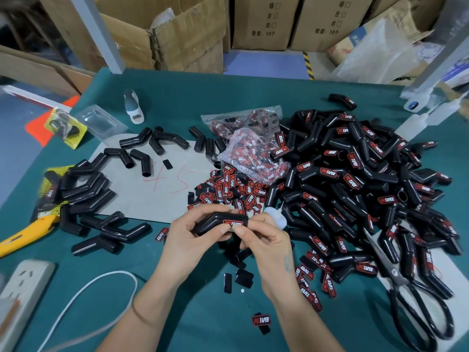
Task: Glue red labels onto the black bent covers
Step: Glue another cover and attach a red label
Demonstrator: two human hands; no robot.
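Head view: both hands are up over the green bench [177, 97], sharing one black bent cover [213, 222]. Left hand [187, 237] has its grip wrapped round the plain end, right hand [264, 240] pinches the end with the red label [233, 223] on it. Big heap of labelled covers [355, 179] off right, loose labels [228, 189] just behind.
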